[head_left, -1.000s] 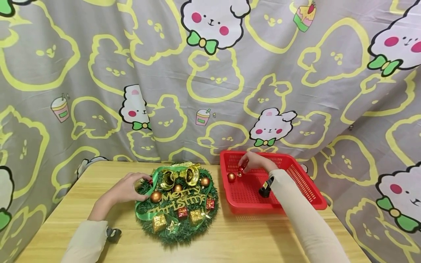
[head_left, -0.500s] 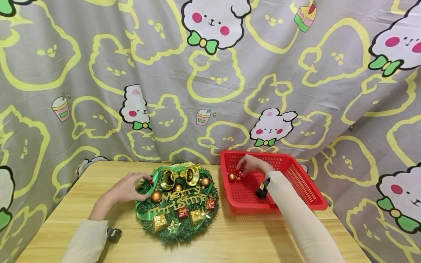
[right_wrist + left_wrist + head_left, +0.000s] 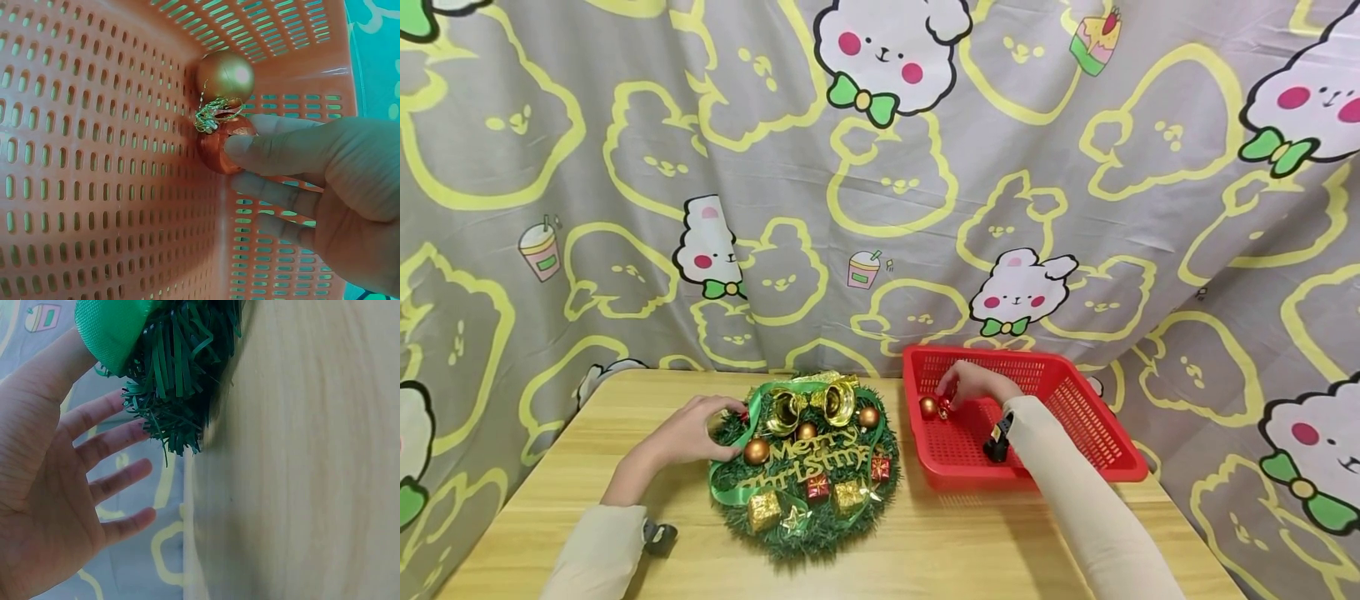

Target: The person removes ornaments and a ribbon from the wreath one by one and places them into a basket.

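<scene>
My left hand is at the left edge of a green tinsel Christmas wreath lying on the table. In the left wrist view its fingers are spread and nearly straight, with the thumb tip behind the green ribbon. The wreath carries gold bells, copper balls, small gift boxes and gold "Merry Christmas" lettering. Inside a red plastic basket, my right hand pinches a shiny red bauble with gold string between thumb and fingers. A matte copper-gold bauble lies right beside it.
The basket stands on the wooden table to the right of the wreath, its back rim close to the curtain. A grey curtain with cartoon animals hangs behind the table. Black camera mounts sit on both wrists.
My right hand has moved slightly down and left inside the basket, bringing the red bauble lower and against the copper-gold one. The left hand and the wreath have stayed put.
</scene>
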### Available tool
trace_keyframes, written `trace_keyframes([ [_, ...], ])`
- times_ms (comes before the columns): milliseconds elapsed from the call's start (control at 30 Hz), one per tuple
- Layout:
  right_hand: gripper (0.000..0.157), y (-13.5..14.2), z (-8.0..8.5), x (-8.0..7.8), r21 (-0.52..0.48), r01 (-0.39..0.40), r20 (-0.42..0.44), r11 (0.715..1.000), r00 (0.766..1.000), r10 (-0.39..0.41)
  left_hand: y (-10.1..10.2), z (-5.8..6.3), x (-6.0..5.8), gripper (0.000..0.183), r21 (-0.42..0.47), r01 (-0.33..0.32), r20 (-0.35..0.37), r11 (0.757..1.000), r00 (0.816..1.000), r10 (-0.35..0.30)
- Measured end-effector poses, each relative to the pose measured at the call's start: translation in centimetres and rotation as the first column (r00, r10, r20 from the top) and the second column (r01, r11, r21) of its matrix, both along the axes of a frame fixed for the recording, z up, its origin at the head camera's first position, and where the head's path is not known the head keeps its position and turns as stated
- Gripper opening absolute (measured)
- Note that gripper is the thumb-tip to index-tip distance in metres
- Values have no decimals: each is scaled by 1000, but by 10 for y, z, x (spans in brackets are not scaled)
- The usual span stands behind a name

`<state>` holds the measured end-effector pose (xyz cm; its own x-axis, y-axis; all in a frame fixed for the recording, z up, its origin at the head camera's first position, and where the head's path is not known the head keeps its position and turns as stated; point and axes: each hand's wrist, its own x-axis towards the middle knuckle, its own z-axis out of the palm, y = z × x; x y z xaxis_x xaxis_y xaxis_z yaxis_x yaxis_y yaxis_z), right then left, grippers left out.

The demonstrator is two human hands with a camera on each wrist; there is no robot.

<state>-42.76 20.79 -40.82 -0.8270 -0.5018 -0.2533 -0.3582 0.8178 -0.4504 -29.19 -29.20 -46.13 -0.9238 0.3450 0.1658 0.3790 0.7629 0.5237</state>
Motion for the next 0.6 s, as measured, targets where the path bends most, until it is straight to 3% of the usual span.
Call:
trace_keyframes([
  [600, 30, 1, -2, 0, 25, 14, -1, 1000, 1000, -14, 1, 0, 0, 67, -5, -2, -1, 1000, 1000, 2],
])
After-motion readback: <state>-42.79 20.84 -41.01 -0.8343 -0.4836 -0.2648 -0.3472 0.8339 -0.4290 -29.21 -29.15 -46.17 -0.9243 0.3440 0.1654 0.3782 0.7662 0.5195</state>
